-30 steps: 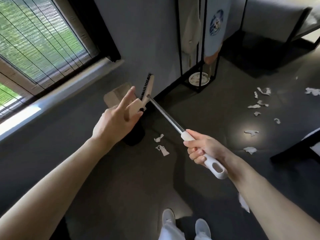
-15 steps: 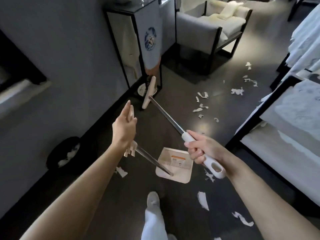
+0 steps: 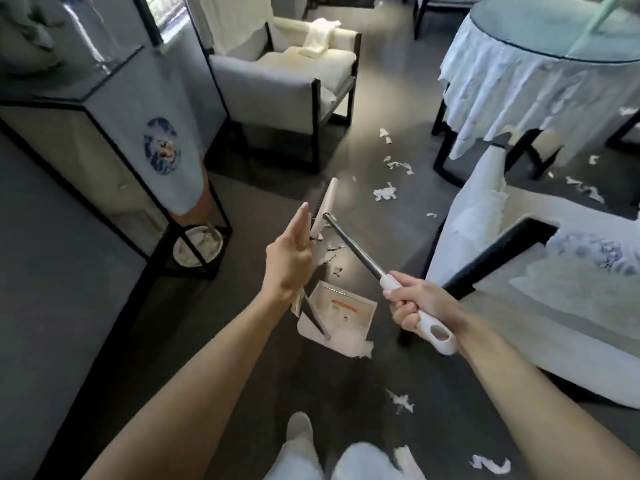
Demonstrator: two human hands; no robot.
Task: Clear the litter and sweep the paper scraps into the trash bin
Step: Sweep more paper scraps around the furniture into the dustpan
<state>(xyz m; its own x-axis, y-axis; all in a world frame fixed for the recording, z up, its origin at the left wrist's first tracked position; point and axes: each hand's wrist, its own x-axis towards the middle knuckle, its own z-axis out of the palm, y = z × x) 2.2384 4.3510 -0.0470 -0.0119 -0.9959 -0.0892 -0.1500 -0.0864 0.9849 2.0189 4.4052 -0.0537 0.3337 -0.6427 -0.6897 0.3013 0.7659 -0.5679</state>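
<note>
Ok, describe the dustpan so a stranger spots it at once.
From the armchair, follow the dark floor toward the person's feet. Below the left hand is the dustpan. Unlike the ragged paper scraps around it, it is square with an orange label.

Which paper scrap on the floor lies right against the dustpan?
The crumpled scrap at the dustpan's corner nearest the person's shoes. It meets the pan's edge, while the other scraps lie apart on the dark floor.
</note>
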